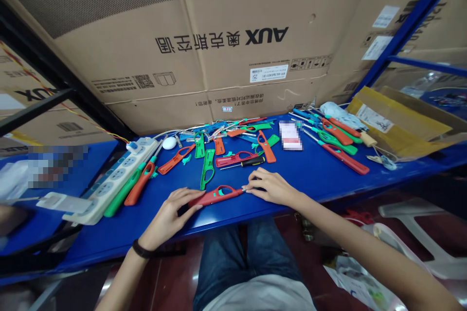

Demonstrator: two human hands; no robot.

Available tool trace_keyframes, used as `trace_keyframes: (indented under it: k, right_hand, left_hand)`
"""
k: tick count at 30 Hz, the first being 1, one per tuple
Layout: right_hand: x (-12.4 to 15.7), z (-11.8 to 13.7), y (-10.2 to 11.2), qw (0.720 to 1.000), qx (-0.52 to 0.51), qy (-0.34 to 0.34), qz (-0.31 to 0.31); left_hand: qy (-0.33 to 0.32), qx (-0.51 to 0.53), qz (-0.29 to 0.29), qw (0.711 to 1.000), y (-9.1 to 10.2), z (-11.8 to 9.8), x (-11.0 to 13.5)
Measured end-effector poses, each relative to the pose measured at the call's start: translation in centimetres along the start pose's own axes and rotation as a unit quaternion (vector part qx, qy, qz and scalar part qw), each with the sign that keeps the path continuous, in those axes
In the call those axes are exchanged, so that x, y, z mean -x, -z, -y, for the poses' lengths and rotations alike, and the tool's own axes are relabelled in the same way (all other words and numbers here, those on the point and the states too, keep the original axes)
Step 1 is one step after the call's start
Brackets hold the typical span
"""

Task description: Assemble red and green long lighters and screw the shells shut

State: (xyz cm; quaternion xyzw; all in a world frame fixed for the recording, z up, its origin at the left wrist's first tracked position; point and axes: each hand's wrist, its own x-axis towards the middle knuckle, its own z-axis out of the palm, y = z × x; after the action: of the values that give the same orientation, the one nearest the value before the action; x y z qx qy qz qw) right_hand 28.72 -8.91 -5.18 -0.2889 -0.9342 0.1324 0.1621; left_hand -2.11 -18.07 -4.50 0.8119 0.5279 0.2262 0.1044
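A red lighter shell (217, 196) with a loop handle lies flat near the front edge of the blue table (314, 175). My left hand (170, 216) lies over its left end, fingers curled on it. My right hand (270, 186) pinches the shell's right tip, where a small metal part shows. A green shell half (207, 168) lies just behind, and a black-handled screwdriver (245, 162) lies past it.
Several red, orange and green long-nosed lighters and shell halves are scattered across the back of the table. A white power strip (114, 181) lies at the left. A white card (290, 135) lies mid-right. Large cardboard boxes (204, 39) stand behind. A yellow-lined carton (397, 124) sits at right.
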Motion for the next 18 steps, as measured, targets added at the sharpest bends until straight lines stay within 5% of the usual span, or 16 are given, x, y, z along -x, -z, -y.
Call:
trace_keyframes:
  k: [11,18]
  right_hand:
    - [-0.1,-0.1,-0.2,1.0,0.009,-0.004,0.008]
    - [-0.1,0.0,0.0,1.0,0.009,-0.003,0.012]
  left_hand:
    - [-0.025,-0.058,0.057,0.996,0.4,-0.1,-0.7]
    - [-0.07,-0.15,0.061,0.984,-3.8,-4.0,-1.9]
